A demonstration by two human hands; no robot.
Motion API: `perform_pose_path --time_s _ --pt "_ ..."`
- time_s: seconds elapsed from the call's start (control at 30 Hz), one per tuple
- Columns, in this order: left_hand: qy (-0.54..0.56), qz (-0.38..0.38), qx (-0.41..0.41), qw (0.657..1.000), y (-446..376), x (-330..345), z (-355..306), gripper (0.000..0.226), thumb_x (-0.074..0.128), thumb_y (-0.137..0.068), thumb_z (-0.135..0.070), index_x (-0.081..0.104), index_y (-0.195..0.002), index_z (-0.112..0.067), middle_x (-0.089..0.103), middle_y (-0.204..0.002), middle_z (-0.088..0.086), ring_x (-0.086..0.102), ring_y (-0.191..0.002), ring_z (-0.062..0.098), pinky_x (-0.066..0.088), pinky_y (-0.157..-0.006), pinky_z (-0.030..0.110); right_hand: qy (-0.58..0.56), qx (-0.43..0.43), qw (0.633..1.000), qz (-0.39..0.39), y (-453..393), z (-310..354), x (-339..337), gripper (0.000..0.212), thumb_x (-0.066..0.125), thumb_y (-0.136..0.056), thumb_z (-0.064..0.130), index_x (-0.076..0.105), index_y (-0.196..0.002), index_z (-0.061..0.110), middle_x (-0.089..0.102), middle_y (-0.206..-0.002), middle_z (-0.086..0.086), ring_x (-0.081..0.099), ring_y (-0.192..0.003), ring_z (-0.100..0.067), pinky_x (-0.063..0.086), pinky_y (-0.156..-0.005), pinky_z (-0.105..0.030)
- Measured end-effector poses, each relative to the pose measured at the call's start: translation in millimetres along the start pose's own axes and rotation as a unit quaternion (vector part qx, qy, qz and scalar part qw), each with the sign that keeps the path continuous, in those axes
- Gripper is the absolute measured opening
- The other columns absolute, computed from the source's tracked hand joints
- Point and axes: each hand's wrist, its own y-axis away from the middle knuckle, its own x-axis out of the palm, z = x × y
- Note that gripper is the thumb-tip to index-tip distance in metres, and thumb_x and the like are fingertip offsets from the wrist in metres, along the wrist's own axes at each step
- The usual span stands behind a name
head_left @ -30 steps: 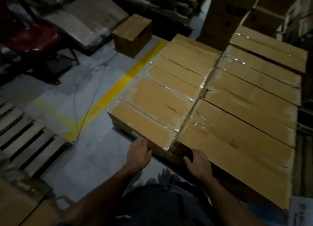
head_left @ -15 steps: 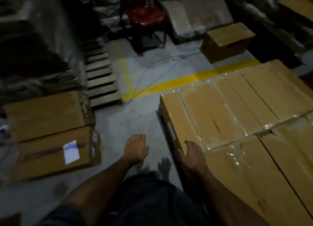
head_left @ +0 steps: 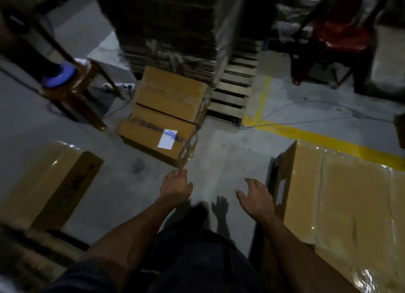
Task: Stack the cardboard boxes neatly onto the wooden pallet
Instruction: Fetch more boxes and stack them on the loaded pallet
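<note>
Taped cardboard boxes (head_left: 341, 196) lie in a flat layer at the right, their near corner beside my right hand (head_left: 256, 197). That hand hangs open over the floor, touching nothing. My left hand (head_left: 175, 186) is open too, held above bare concrete. Ahead on the floor lie two loose boxes, the nearer box (head_left: 156, 139) with a white label and another box (head_left: 173, 95) behind it. A long box (head_left: 48, 183) rests at the left. A wooden pallet (head_left: 235, 88) shows its slats behind them, under a tall dark stack.
A tall wrapped stack (head_left: 171, 29) fills the top centre. A brown stool (head_left: 72, 91) with a blue roll stands at left, a red chair (head_left: 337, 42) at top right. A yellow floor line (head_left: 324, 139) and a thin cable (head_left: 306, 115) cross the concrete.
My view has swung left, away from the layered boxes. Both hands have come off the box edge and now hang open over the floor.
</note>
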Motion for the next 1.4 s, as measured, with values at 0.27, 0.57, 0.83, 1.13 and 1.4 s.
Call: perform_pose_path --time_s 0.27,0.57,0.83,1.13,1.4 --pt "0.064 -0.077 -0.036 0.994 -13 11 100 0.056 0.045 -0.088 -0.045 0.072 -0.105 0.002 0.072 -0.099 0.02 0.071 -0.088 0.034 0.057 -0.079 0.041 0.06 -0.083 0.994 0.033 -53 96 15 0.064 0.048 -0.1 0.049 0.036 -0.151 0.014 0.038 -0.156 -0.009 0.034 -0.143 -0.027 0.027 -0.117 -0.037" --pt "0.166 -0.064 -0.138 0.974 -56 -48 197 0.053 0.05 -0.099 -0.04 0.042 -0.143 -0.013 0.046 -0.146 0.009 0.042 -0.134 0.024 0.034 -0.112 0.037 0.117 -0.14 0.981 0.068 -125 248 44 0.066 0.049 -0.098 0.05 0.035 -0.152 0.014 0.038 -0.156 -0.009 0.033 -0.144 -0.026 0.026 -0.118 -0.038" --pt "0.234 -0.11 -0.277 0.926 -61 -77 312 0.046 0.049 -0.099 -0.031 0.047 -0.138 -0.007 0.049 -0.141 0.015 0.045 -0.13 0.029 0.034 -0.107 0.036 0.175 -0.299 0.929 0.13 -178 407 85 0.078 0.039 -0.087 0.062 0.048 -0.142 0.007 0.053 -0.14 -0.016 0.045 -0.131 -0.034 0.035 -0.107 -0.041" --pt "0.298 -0.144 -0.444 0.833 -62 -87 430 0.048 0.053 -0.097 -0.037 0.052 -0.132 -0.005 0.055 -0.134 0.016 0.051 -0.123 0.031 0.04 -0.1 0.035 0.242 -0.44 0.84 0.206 -256 582 163 0.059 0.054 -0.091 0.053 0.057 -0.128 0.008 0.06 -0.125 -0.016 0.055 -0.118 -0.035 0.043 -0.093 -0.039" --pt "0.327 -0.146 -0.577 0.734 -73 -112 540 0.059 0.043 -0.1 -0.041 0.034 -0.148 -0.007 0.041 -0.149 0.014 0.039 -0.136 0.028 0.032 -0.11 0.033 0.311 -0.553 0.719 0.284 -282 765 224 0.055 0.058 -0.093 0.049 0.052 -0.134 0.012 0.055 -0.136 -0.011 0.049 -0.125 -0.029 0.044 -0.097 -0.037"
